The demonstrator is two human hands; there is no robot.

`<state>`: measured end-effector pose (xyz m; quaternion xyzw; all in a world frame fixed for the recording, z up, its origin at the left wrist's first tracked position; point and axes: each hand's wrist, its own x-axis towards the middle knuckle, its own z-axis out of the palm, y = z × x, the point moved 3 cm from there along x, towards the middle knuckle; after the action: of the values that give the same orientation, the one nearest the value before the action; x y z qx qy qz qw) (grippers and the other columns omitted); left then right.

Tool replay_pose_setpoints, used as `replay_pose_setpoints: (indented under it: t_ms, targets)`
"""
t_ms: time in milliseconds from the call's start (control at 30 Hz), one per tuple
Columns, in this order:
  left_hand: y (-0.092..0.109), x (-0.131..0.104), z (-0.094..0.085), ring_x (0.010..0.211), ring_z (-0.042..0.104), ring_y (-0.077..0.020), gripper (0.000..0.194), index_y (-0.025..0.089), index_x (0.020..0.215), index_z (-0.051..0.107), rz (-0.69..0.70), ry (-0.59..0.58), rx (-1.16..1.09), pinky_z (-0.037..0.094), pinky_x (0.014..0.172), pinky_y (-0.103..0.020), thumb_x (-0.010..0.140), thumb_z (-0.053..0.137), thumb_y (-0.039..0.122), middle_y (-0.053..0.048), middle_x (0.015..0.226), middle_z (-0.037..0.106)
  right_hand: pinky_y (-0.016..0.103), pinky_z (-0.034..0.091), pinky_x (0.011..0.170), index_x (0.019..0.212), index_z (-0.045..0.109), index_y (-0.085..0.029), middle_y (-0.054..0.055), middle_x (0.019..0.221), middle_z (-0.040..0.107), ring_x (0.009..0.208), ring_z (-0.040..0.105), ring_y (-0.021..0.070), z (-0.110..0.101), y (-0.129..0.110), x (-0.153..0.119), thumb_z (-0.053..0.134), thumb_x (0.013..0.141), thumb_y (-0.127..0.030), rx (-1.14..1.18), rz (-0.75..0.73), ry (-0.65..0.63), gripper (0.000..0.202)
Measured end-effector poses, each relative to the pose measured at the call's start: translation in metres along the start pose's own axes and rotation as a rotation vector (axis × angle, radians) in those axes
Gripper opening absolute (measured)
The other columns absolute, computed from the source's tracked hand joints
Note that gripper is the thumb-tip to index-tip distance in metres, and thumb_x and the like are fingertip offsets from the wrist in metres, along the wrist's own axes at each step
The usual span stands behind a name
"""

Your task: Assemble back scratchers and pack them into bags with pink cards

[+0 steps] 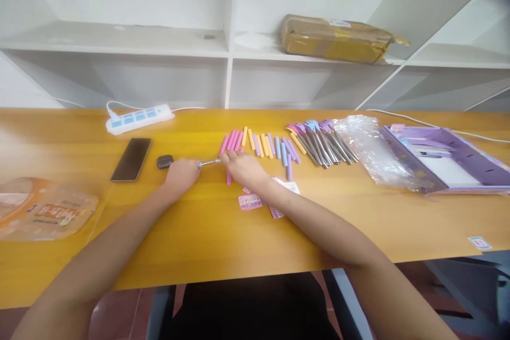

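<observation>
A thin metal rod of a back scratcher [209, 162], with light-blue bits at its ends, spans the gap between my hands. My left hand [183, 175] is closed around its left end, which is mostly hidden by the fingers. The fingers of my right hand [243, 169] pinch the other end, beside pink handle sleeves [232, 141]. Behind and right of that hand lie yellow sleeves [263, 145], blue sleeves [284, 154] and purple sleeves [289, 167]. Farther right is a pile of back scratchers [324, 143] with hand-shaped heads and metal shafts. Small printed cards [250, 202] rest under my right forearm.
On the left are a phone [131, 159], a black fob-like object [164, 161], a power strip [139, 118] and an orange plastic bag [48, 210]. Clear plastic wrap [364, 149] and an open purple box [470, 189] lie right. A taped carton [337, 37] sits on the shelf.
</observation>
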<state>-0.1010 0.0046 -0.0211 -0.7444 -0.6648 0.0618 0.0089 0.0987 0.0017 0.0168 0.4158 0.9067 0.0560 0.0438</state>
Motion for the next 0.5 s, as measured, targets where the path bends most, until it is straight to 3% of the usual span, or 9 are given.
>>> replay_pose_setpoints:
  t_ms: [233, 500]
  targets:
    - [-0.001, 0.003, -0.001, 0.098, 0.079, -0.0348, 0.041, 0.017, 0.106, 0.081, 0.039, 0.001, -0.013, 0.056, 0.081, -0.039, 0.104, 0.041, 0.025, -0.02, 0.101, 0.082, 0.036, 0.047, 0.084, 0.136, 0.06, -0.011, 0.02, 0.12, 0.068, 0.107, 0.066, 0.0284, 0.007, 0.009, -0.002, 0.031, 0.11, -0.011, 0.003, 0.034, 0.062, 0.039]
    - [0.0, 0.001, -0.005, 0.099, 0.079, -0.0331, 0.04, 0.017, 0.106, 0.081, 0.041, -0.009, 0.0, 0.055, 0.081, -0.037, 0.104, 0.042, 0.024, -0.019, 0.101, 0.082, 0.04, 0.041, 0.087, 0.122, 0.069, -0.013, 0.018, 0.116, 0.071, 0.104, 0.061, 0.03, 0.016, 0.009, 0.001, 0.037, 0.11, -0.012, 0.036, -0.074, 0.227, 0.034]
